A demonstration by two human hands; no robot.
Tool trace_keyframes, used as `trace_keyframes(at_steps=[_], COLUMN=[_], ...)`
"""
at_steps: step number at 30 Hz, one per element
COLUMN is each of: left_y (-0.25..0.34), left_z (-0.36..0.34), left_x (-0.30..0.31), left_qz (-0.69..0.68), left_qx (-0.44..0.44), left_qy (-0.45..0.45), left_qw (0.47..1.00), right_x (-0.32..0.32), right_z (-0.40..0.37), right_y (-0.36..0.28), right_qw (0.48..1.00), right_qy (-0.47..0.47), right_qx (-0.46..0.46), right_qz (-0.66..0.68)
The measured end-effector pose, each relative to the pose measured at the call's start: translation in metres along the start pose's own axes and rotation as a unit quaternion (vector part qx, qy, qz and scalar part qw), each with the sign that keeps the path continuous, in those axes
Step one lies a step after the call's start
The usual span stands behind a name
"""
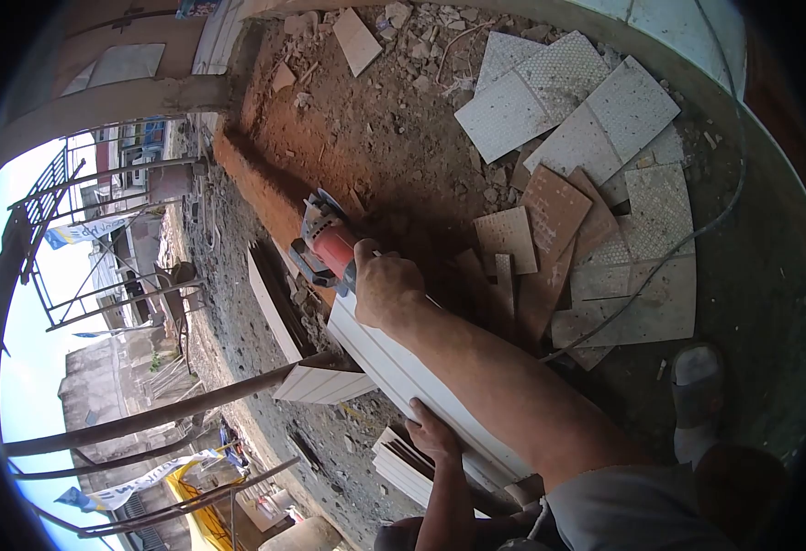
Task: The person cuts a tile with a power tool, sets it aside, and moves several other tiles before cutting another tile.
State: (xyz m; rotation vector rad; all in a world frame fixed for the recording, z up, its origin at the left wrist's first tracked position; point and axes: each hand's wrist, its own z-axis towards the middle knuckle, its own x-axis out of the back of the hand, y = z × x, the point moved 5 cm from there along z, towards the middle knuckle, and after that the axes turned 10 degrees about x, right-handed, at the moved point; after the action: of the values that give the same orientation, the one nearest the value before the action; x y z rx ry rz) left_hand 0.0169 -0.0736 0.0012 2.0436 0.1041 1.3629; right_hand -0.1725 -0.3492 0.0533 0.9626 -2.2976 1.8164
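Observation:
My right hand (386,280) is wrapped round the body of a red and black handheld circular saw (333,246). Its round guard and base plate point away from me, at the far end of a long white striped tile (394,354). Where the blade meets the tile is hard to see. My left hand (434,433) grips the near long edge of that tile, with the thumb on its face and the fingers hidden from view. A dark cord (660,271) runs over the ground on the right.
Patterned tiles (550,87) and brown tiles (554,207) lie scattered on the soil. More white striped tiles (325,381) and a stack (403,459) stand near my left hand. Rubble (421,46), an earth ledge (261,197), metal poles (160,413) and my foot (697,386) are in view.

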Motion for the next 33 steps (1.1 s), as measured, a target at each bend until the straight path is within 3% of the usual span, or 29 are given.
trace_keyframes(at_steps=[16, 33], left_y=[0.001, 0.024], left_z=[-0.001, -0.018], left_x=[-0.002, -0.001], left_qz=[-0.009, 0.028], left_qx=[0.008, 0.002], left_qy=[-0.029, 0.009], left_qw=[1.000, 1.000], right_x=[0.002, 0.003], right_z=[-0.009, -0.011], right_y=[0.002, 0.003], right_qw=[1.000, 1.000], right_qy=[-0.004, -0.007], right_qx=[-0.004, 0.010], right_qz=[0.003, 0.007])
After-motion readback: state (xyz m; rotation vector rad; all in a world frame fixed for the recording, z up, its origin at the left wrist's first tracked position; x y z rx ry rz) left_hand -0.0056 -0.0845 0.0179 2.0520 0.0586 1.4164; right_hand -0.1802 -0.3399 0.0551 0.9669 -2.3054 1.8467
